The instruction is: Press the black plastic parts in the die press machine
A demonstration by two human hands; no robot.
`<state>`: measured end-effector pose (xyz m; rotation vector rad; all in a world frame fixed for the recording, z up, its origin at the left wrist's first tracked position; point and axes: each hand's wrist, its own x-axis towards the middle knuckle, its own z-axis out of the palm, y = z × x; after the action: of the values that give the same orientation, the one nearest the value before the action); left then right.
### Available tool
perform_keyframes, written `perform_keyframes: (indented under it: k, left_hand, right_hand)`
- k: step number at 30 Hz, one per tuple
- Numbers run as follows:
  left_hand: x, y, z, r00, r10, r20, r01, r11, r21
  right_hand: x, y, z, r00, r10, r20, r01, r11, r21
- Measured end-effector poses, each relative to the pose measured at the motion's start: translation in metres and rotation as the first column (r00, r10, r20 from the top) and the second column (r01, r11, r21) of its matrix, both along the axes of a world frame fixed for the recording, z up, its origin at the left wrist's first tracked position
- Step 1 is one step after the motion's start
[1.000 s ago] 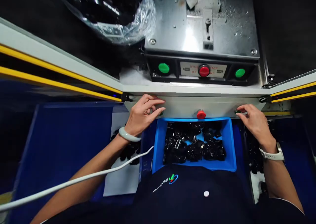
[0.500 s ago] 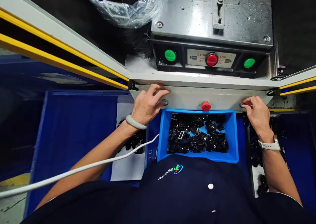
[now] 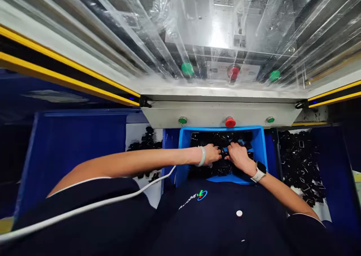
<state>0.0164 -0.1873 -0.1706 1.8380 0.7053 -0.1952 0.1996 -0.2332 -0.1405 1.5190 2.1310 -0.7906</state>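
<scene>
Both hands are down in a blue plastic bin (image 3: 222, 129) filled with small glossy black plastic parts (image 3: 222, 169). My left hand (image 3: 212, 153), with a pale bangle at the wrist, has its fingers curled in among the parts near the middle. Facing it from the right, my right hand (image 3: 239, 155) bends its fingers down into the same pile; a white-strapped watch (image 3: 259, 170) is on that wrist. A small gap separates the two hands. The fingertips are partly lost against the dark parts, so what each one pinches is unclear.
A transparent ribbed guard (image 3: 158, 38) covers the machine behind the bin. Its front panel carries two green buttons (image 3: 182, 120) and a red button (image 3: 230, 122). More black parts (image 3: 300, 165) lie to the right and left. A white cable (image 3: 113, 200) crosses my left side.
Both hands have left the green buttons on the front panel and moved inward and down into the blue bin. The transparent guard has come down in front of the machine.
</scene>
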Motion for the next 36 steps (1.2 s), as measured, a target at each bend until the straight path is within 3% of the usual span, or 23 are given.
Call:
perform_keyframes:
  k: [3,7,8,10,11,13,14,15,17,19,25,27,30,36]
  left_hand:
    - [-0.01,-0.019,-0.001,1.0,0.017,0.009,-0.017,1.0,0.018]
    - [-0.025,-0.009,0.017,1.0,-0.006,0.021,0.005,1.0,0.025]
    - [-0.026,-0.002,0.024,0.999,0.017,0.031,-0.017,1.0,-0.014]
    - [-0.026,0.011,0.041,0.982,0.18,0.059,-0.161,0.957,-0.242]
    - [-0.025,0.016,0.049,0.946,0.319,0.058,-0.268,0.87,-0.414]
    - [-0.022,0.023,0.065,0.8,0.6,0.0,-0.42,0.559,-0.715]
    - [-0.021,0.025,0.071,0.716,0.698,-0.032,-0.441,0.416,-0.795]
    - [-0.02,0.026,0.076,0.64,0.766,-0.056,-0.445,0.311,-0.84]
    - [-0.02,0.026,0.082,0.536,0.84,-0.085,-0.445,0.195,-0.874]
    - [-0.02,0.025,0.084,0.481,0.87,-0.113,-0.457,0.138,-0.879]
    - [-0.02,0.024,0.088,0.417,0.893,-0.168,-0.477,0.058,-0.877]
    - [-0.019,0.025,0.089,0.401,0.901,-0.166,-0.485,0.056,-0.872]
    - [-0.017,0.026,0.089,0.396,0.908,-0.137,-0.512,0.094,-0.854]
    - [-0.008,0.027,0.093,0.364,0.93,-0.045,-0.581,0.189,-0.792]
  right_hand:
    - [-0.001,-0.005,-0.004,1.0,-0.015,-0.025,0.015,1.0,-0.011]
    - [0.009,-0.002,0.004,0.992,-0.061,-0.108,0.059,0.998,-0.023]
    - [0.013,0.0,0.007,0.988,-0.073,-0.133,0.07,0.997,-0.022]
    - [0.021,0.004,0.013,0.979,-0.083,-0.184,0.083,0.996,-0.007]
    - [0.026,0.006,0.016,0.971,-0.092,-0.219,0.097,0.995,0.01]
    - [0.035,0.008,0.02,0.936,-0.141,-0.321,0.167,0.984,0.055]
    - [0.04,0.009,0.022,0.902,-0.184,-0.391,0.228,0.971,0.068]
    - [0.044,0.009,0.023,0.854,-0.237,-0.463,0.3,0.952,0.066]
    - [0.051,0.009,0.027,0.745,-0.343,-0.571,0.437,0.899,0.03]
    - [0.056,0.01,0.034,0.662,-0.418,-0.623,0.523,0.852,-0.016]
    - [0.057,0.016,0.066,0.561,-0.436,-0.704,0.646,0.762,0.043]
    - [0.055,0.019,0.078,0.519,-0.449,-0.728,0.693,0.719,0.051]
    - [0.049,0.023,0.095,0.458,-0.443,-0.771,0.733,0.679,0.045]
    - [0.024,0.034,0.112,0.498,-0.294,-0.815,0.595,0.8,0.075]
